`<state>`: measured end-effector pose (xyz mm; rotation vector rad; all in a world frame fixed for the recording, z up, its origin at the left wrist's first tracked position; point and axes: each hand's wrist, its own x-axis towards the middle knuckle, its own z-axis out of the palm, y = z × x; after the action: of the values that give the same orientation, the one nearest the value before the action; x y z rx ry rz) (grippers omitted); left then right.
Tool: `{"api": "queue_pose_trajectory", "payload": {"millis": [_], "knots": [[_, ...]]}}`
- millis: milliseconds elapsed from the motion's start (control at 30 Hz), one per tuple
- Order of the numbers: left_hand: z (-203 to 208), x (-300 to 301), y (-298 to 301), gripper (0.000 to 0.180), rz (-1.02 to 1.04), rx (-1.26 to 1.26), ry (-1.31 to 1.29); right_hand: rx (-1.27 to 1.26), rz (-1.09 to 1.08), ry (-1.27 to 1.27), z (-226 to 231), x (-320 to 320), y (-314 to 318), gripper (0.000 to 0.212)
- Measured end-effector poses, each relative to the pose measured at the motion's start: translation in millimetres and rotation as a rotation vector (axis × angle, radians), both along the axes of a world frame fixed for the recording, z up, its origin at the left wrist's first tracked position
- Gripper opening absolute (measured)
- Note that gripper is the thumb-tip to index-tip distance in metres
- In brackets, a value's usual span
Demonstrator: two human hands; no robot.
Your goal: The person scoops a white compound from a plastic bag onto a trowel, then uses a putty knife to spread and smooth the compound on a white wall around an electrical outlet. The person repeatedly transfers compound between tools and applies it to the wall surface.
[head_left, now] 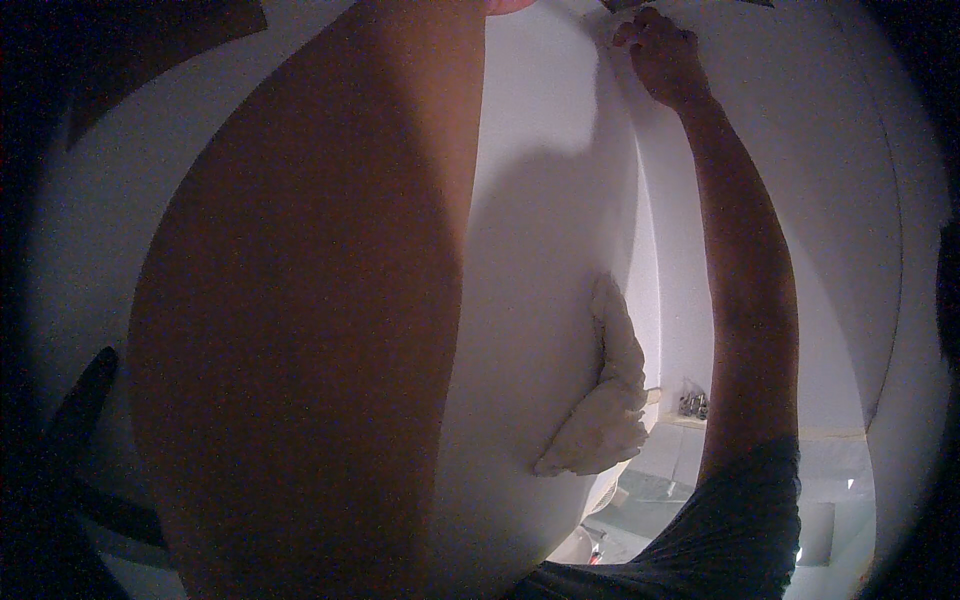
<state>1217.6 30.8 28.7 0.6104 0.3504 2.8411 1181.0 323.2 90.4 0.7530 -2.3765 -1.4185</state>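
Observation:
My left arm point(300, 300) rises large and close to the camera along the left side. Only a pinkish sliver of my left hand point(510, 5) shows at the top edge; its fingers are hidden. My right arm reaches up, and my right hand point(665, 58) is by the white wall near the top, its fingers curled together. Whatever they hold, if anything, cannot be made out. Just above the fingers is the edge of a dark object point(622, 4). A crumpled cream cloth point(600, 425) lies against the white surface point(530, 300) between my arms.
Small clear or metallic items point(692, 402) stand on a ledge point(680, 422) beside my right arm. Lower down are pale tiled surfaces point(815, 460). A dark flat panel point(170, 50) is at upper left, and a dark curved object point(85, 400) is at the left edge.

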Motion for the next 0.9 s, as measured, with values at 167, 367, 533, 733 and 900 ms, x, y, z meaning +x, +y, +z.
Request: {"api": "queue_pose_trajectory", "payload": {"millis": [167,367,533,733,900], "knots": [[-0.8,0.8,0.7,0.027,0.007,-0.015,-0.009,0.067,0.014,0.068,-9.3,4.2,-2.9,0.029],[0.1,2.5,2.3,0.028,0.006,-0.011,-0.017,0.05,-0.112,-0.031,-7.5,0.1,0.5,0.03],[1.6,2.1,3.9,0.028,0.001,-0.009,-0.022,-0.108,0.036,-0.024,-7.6,-5.1,16.8,0.026],[1.6,2.1,4.1,0.029,0.001,-0.018,-0.032,0.056,-0.01,-0.036,-9.1,1.3,13.4,0.026],[0.7,2.0,3.2,0.03,0.004,-0.022,-0.039,-0.433,0.067,-0.243,11.0,-1.7,8.8,0.015]]}}
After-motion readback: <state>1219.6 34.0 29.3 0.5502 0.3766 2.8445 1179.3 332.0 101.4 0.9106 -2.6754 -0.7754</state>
